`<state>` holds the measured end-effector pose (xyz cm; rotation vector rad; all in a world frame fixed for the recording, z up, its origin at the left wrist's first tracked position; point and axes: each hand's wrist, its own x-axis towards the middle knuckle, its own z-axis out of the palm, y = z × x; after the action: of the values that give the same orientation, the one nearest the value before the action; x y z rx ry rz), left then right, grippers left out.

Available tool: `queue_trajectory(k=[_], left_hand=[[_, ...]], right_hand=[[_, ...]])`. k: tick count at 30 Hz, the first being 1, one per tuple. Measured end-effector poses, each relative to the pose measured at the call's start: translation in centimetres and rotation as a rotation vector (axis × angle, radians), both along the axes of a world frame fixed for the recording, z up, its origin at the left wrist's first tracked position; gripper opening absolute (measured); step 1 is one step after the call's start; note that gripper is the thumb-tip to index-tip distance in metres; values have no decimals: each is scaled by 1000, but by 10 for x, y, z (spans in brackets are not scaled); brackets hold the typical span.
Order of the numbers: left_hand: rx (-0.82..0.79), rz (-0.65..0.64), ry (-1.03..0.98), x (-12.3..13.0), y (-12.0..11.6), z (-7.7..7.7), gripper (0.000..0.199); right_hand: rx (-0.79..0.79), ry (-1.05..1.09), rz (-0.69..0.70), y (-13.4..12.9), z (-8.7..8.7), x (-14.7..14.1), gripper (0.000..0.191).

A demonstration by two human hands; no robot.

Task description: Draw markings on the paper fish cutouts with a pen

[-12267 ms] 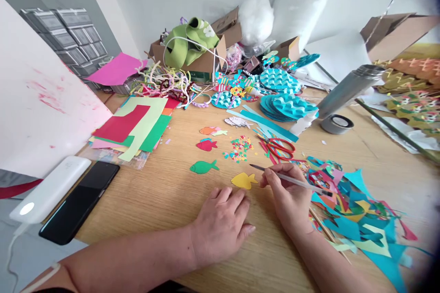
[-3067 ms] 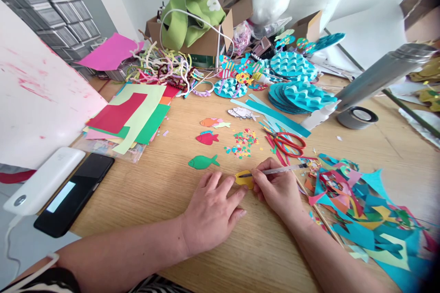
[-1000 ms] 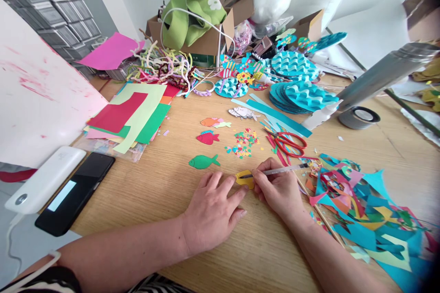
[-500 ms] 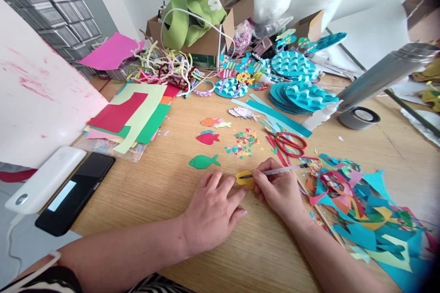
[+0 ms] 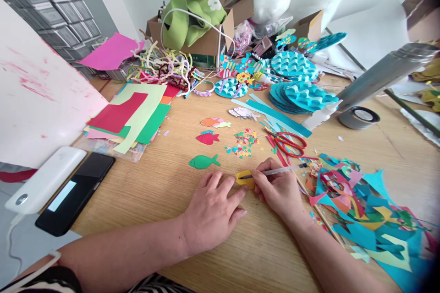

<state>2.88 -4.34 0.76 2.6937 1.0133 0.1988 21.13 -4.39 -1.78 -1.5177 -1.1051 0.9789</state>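
My right hand (image 5: 278,188) grips a pen (image 5: 283,170), its tip on a small yellow paper piece (image 5: 244,179). Spread on the table, my left hand (image 5: 215,206) has fingertips resting at the near left edge of that yellow piece; it grasps nothing. Part of the yellow piece is hidden by the fingers. Just beyond lies a green paper fish (image 5: 204,161), then a red fish (image 5: 207,137) and an orange one (image 5: 208,122). Small confetti dots (image 5: 240,150) lie beyond the pen.
Red-handled scissors (image 5: 290,144) lie beyond my right hand. Paper scraps (image 5: 371,210) spread at the right. A flask (image 5: 381,73) stands behind its lid (image 5: 359,117). Coloured sheets (image 5: 151,123), a phone (image 5: 75,192) and a white power bank (image 5: 46,178) are at the left.
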Motion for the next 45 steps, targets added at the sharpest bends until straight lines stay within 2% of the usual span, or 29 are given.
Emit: queue_trajectory(k=[45], left_hand=[[-13, 1, -5, 0, -1, 0, 40]], right_hand=[[1, -24, -1, 0, -1, 1, 16]])
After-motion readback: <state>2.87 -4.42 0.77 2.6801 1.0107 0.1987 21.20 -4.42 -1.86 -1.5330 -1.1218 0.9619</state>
